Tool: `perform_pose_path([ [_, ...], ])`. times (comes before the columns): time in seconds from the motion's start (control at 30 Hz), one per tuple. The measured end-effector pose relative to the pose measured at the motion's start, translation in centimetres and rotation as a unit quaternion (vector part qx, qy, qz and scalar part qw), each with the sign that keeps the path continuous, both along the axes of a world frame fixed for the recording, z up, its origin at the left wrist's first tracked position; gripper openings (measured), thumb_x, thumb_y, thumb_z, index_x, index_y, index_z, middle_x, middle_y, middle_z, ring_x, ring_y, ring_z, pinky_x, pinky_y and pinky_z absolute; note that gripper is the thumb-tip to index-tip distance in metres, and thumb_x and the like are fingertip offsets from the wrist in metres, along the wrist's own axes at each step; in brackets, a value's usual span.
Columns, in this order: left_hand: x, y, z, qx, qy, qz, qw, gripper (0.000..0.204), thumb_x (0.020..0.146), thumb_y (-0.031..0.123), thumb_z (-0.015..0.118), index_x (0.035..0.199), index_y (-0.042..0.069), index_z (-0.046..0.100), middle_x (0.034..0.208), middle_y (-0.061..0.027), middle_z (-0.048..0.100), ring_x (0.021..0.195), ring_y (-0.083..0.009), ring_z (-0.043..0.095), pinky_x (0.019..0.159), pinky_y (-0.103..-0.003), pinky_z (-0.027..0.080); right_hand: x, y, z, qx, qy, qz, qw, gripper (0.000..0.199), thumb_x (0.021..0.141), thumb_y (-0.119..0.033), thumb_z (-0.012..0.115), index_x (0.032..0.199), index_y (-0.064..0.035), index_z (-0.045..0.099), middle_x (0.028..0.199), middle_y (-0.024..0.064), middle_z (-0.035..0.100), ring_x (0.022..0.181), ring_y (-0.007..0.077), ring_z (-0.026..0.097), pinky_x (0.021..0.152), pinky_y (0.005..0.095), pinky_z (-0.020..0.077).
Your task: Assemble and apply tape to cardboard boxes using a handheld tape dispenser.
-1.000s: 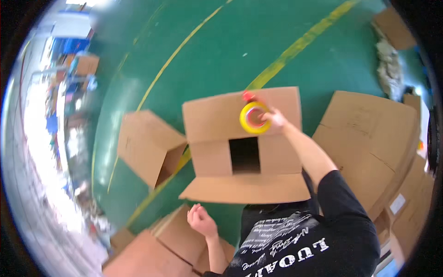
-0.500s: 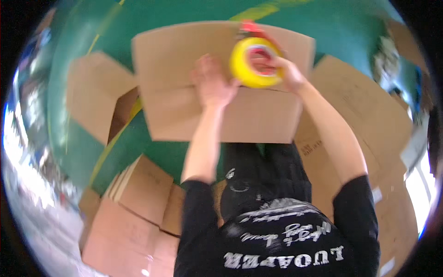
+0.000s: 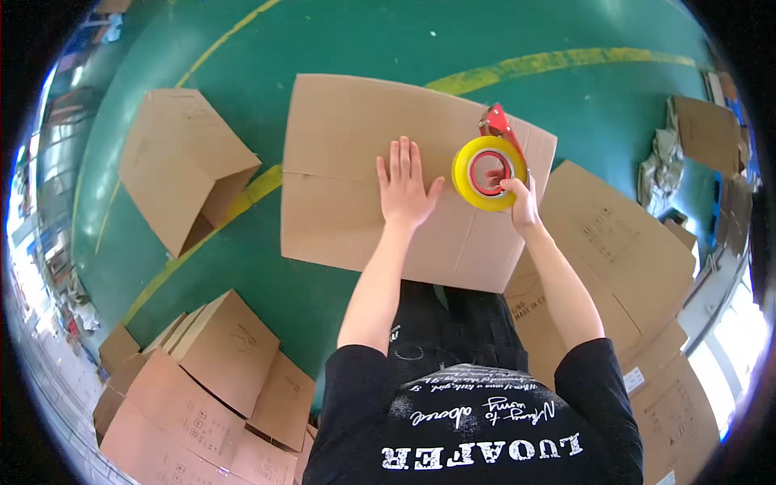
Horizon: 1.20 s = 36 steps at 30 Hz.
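Note:
In front of me is a brown cardboard box [image 3: 347, 121], its top flaps meeting along a seam. My left hand [image 3: 406, 190] lies flat on the box top near the middle, fingers stretched out and holding nothing. To its right, my right hand [image 3: 521, 198] is closed around a tape dispenser [image 3: 496, 121] with a red metal head and a large roll of yellow-edged tape [image 3: 463, 171]. The dispenser is over the right part of the box; whether it touches the cardboard I cannot tell.
An open cardboard box [image 3: 182, 153] lies on the green floor at the left. Stacked cartons [image 3: 230, 347] stand at the lower left. Large cardboard boxes [image 3: 618, 250] are close by my right arm. Yellow lines [image 3: 550, 61] cross the floor.
The box has turned slightly clockwise and sits lower and farther right in view. My right hand with the tape dispenser has moved right and nearer to me; my left hand stays on the box.

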<state>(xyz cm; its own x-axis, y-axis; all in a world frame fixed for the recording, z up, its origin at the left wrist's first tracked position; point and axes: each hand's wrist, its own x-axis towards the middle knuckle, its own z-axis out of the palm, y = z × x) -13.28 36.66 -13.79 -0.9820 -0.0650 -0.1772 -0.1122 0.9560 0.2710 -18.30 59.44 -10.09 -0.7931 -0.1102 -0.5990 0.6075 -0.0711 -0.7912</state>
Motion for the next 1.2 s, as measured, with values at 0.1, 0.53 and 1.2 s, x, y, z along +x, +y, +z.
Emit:
perform_pose_path([
  [0.1, -1.2, 0.4, -0.5, 0.001, 0.015, -0.006, 1.0, 0.084, 0.09, 0.054, 0.046, 0.149, 0.0, 0.019, 0.158, -0.014, 0.014, 0.147, -0.0283, 0.009, 0.117, -0.053, 0.005, 1.0, 1.6, 1.6, 0.01, 0.018, -0.036, 0.999, 0.042, 0.073, -0.008, 0.053, 0.113, 0.0032, 0.055, 0.095, 0.01, 0.063, 0.09, 0.0185, 0.06, 0.084, 0.0327, 0.0481],
  [0.53, -0.3, 1.2, -0.8, -0.027, -0.005, -0.023, 0.999, 0.084, 0.091, 0.054, 0.044, 0.149, -0.001, 0.02, 0.157, -0.0149, 0.014, 0.147, -0.0295, 0.009, 0.117, -0.053, 0.005, 4.9, 4.9, -2.3, 0.102, 0.109, -0.063, 0.987, 0.031, 0.071, -0.004, 0.063, 0.101, -0.0007, 0.055, 0.089, 0.0042, 0.062, 0.082, 0.0127, 0.058, 0.079, 0.0261, 0.046],
  [1.2, 1.2, -6.7, -0.4, -0.065, 0.071, -0.045, 0.994, 0.093, 0.085, 0.052, 0.058, 0.144, -0.011, 0.022, 0.151, -0.0308, 0.018, 0.142, -0.045, 0.012, 0.117, -0.052, 0.011, 5.1, 4.7, -3.8, 0.095, 0.157, -0.135, 0.974, 0.027, 0.067, -0.005, 0.062, 0.092, -0.0041, 0.054, 0.079, 0.0031, 0.062, 0.076, 0.0109, 0.057, 0.071, 0.0283, 0.0481],
])
